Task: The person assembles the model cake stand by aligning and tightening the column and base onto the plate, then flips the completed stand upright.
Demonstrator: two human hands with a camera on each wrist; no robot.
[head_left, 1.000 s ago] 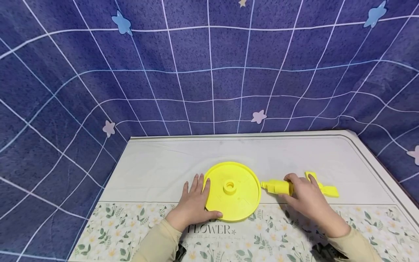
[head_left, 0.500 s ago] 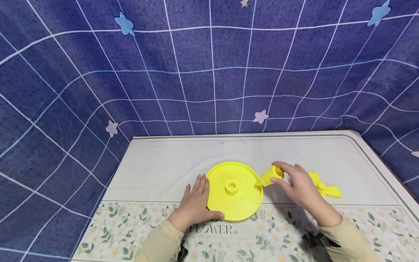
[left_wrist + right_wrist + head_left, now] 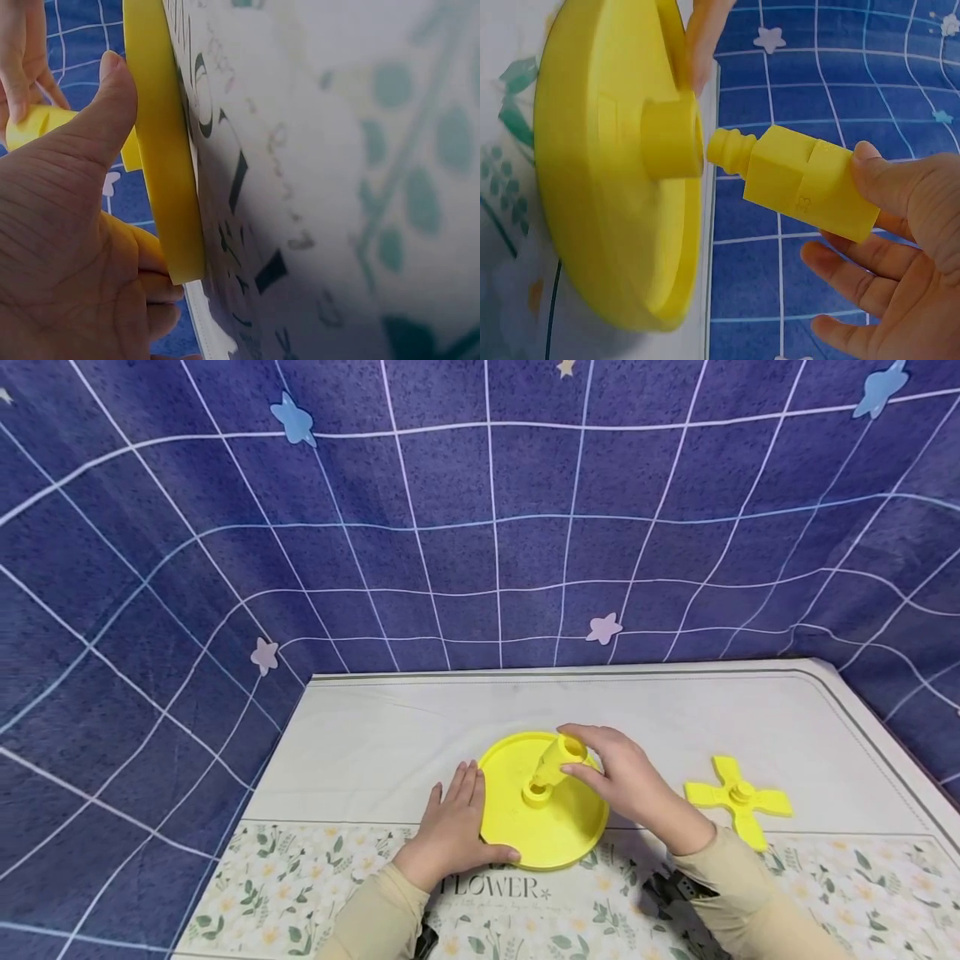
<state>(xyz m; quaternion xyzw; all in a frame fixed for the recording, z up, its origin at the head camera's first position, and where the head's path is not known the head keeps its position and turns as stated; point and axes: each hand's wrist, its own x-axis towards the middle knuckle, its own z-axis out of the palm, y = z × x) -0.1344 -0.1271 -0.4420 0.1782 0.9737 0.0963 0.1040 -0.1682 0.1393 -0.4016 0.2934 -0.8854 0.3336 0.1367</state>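
Note:
A round yellow plate with a raised rim (image 3: 573, 831) lies on the table, a short hollow socket (image 3: 671, 141) standing at its centre. My left hand (image 3: 456, 839) rests against the plate's left edge with fingers extended, the thumb (image 3: 112, 97) along its near rim. Thumb and fingers of my right hand (image 3: 626, 777) pinch the wide, hollow end of a yellow post (image 3: 810, 184), which has flat sides and a ridged, narrow tip. That post leans to the right over the plate. Its tip (image 3: 731, 150) is right at the socket's mouth.
A yellow four-armed cross (image 3: 742, 792) with a raised centre peg lies to the right of the plate. The white table cover (image 3: 390, 735) has a floral front band (image 3: 270, 893). A blue curtain with stars (image 3: 450, 560) hangs behind the table.
My right hand has lifted the post from the right of the plate and carried it left and tilted to the central socket. My left hand keeps its place at the plate's edge.

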